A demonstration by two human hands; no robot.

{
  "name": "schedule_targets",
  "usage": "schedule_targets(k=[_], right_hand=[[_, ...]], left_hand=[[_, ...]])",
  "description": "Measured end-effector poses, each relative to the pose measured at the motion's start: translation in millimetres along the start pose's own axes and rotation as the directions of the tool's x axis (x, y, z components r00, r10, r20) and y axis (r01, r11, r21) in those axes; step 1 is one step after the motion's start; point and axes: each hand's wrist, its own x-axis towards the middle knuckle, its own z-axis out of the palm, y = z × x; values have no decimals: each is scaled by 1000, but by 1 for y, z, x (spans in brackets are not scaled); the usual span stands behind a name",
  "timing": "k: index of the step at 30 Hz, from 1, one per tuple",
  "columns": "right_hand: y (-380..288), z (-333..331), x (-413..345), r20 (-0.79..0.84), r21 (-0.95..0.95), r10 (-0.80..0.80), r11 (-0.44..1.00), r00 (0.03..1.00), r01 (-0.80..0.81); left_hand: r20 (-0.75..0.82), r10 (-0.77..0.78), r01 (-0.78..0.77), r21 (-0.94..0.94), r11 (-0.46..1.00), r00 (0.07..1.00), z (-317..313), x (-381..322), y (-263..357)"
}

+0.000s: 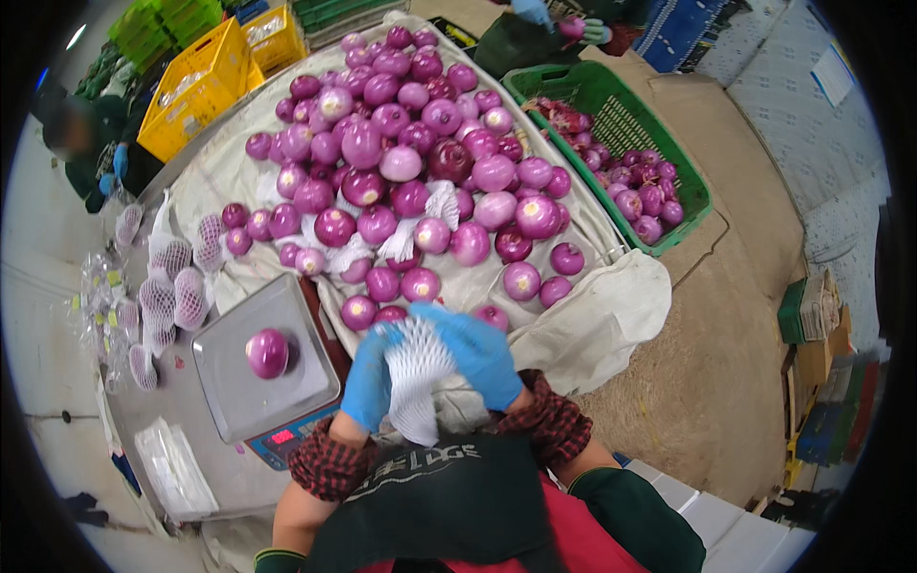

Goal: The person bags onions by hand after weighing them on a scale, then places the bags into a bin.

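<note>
My left hand (370,379), in a blue glove, grips one side of a white foam net sleeve (419,365). On the sleeve's other side and over its top is my right hand (476,351), gloved the same way. The fingers hide whatever the sleeve's upper end holds. Beyond my hands lies a big heap of peeled red onions (390,122) on a pale cloth (580,315). To the left, one red onion (267,353) rests on the steel pan of a digital scale (236,394). Several onions in foam nets (172,294) lie left of the scale.
A green crate (688,215) of onions stands right of the table, yellow crates (179,136) at the upper left. Flat clear plastic bags (172,465) lie at the lower left. Two co-workers are partly visible, one person (100,136) at left, another person's gloved hand (594,32) at top.
</note>
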Motion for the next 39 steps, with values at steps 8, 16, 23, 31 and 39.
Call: schedule_targets(k=[8,16,23,31,39], right_hand=[[-24,-42,72,-151,-416,-541,794,827,443],[-22,-49,81,-339,-476,-541,804,770,355],[-10,-32,31,-324,329,221,938,920,-109],[-27,-18,21,-315,549,525,780,790,-300],[60,-41,-1,417,-426,183,905,890,13]], left_hand=[[93,55,-87,397,914,994,31,30,5],[201,99,-192,521,832,975,41,34,13],[173,140,-186,291,938,975,24,28,-27],[310,-12,-162,529,833,951,27,-14,-33],[-83,304,-259,341,903,949,-75,2,-13]])
